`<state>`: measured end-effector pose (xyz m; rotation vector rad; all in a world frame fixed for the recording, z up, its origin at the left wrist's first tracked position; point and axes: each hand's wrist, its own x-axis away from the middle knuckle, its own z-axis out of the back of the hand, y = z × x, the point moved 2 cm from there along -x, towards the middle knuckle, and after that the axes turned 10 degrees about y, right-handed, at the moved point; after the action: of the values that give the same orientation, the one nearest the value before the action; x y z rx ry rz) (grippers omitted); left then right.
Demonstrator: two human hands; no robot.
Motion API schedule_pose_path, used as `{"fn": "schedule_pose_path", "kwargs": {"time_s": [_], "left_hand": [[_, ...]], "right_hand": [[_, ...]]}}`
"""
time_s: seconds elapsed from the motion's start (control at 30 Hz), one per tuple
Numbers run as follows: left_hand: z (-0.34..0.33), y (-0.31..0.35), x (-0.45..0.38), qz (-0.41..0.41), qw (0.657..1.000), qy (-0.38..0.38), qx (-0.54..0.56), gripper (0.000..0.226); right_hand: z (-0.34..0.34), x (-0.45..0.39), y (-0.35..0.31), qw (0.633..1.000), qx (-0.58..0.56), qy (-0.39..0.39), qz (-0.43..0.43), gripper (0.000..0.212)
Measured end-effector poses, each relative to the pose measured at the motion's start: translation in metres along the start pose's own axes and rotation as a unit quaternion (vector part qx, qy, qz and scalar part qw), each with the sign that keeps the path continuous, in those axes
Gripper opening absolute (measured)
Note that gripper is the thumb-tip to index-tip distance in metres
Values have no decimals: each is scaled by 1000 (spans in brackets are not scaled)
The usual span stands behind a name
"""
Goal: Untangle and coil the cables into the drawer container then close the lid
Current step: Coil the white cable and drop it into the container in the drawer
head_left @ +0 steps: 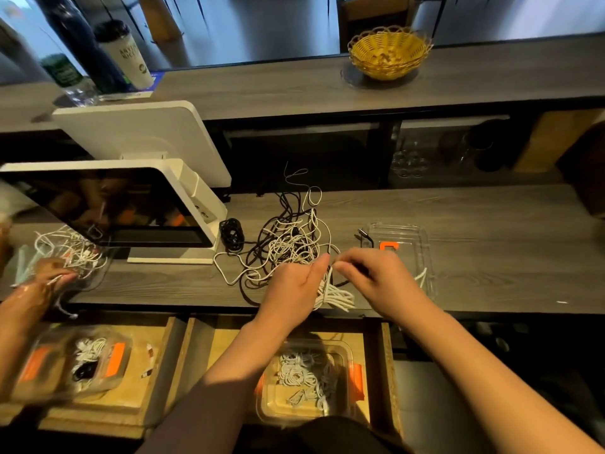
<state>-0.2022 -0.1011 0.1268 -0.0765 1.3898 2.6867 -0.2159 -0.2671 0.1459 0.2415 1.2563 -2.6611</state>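
Both hands work over the near edge of the worktop (491,224). The left hand (294,290) grips a bundle of white cable loops (334,298) whose ends fan out toward the worktop's edge, thumb stretched up along the strand. The right hand (370,273) pinches the same white cable just above the bundle, fingertips meeting the left thumb.

Just behind the hands lies the tangle of cables (288,244), white and black strands knotted together, with loose loops trailing toward the back of the worktop. A small coiled black cable (231,234) sits beside it to the left, near the foot of a white screen (124,208).

Right of the hands rests a clear lid (409,237) with an orange clip, flat on the worktop, with a white strand lying on it and a dark plug at its far left corner.

Below the worktop an open wooden drawer (383,371) holds the clear container (278,404), orange latches on its sides, with coiled white cables (304,375) already inside and no lid on it.

At the far left another person's hand (52,273) handles a second white tangle (72,250), above a second drawer with its own container (72,365).

A yellow wicker basket (389,52) stands on the raised shelf behind.
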Motion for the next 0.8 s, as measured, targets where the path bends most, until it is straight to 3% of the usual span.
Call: {"fn": "schedule_pose_path", "kwargs": {"time_s": [0.27, 0.37, 0.47, 0.53, 0.6, 0.8], "left_hand": [[2, 15, 19, 100, 980, -91, 144, 65], [1, 12, 24, 105, 969, -145, 173, 72], [-1, 13, 30, 123, 953, -166, 220, 54], [0, 15, 32, 128, 945, -166, 250, 36], [-1, 13, 32, 140, 943, -141, 268, 24], [-4, -9, 30, 183, 950, 59, 245, 10]], "right_hand": [[-11, 9, 27, 990, -92, -80, -68, 12], [-11, 15, 31, 990, -87, -67, -84, 25], [-11, 20, 36, 988, -90, -69, -102, 12], [-10, 24, 35, 987, -102, -75, -104, 20], [-10, 26, 35, 986, -104, -79, -101, 30], [-16, 31, 29, 987, -63, -110, -99, 20]]}}
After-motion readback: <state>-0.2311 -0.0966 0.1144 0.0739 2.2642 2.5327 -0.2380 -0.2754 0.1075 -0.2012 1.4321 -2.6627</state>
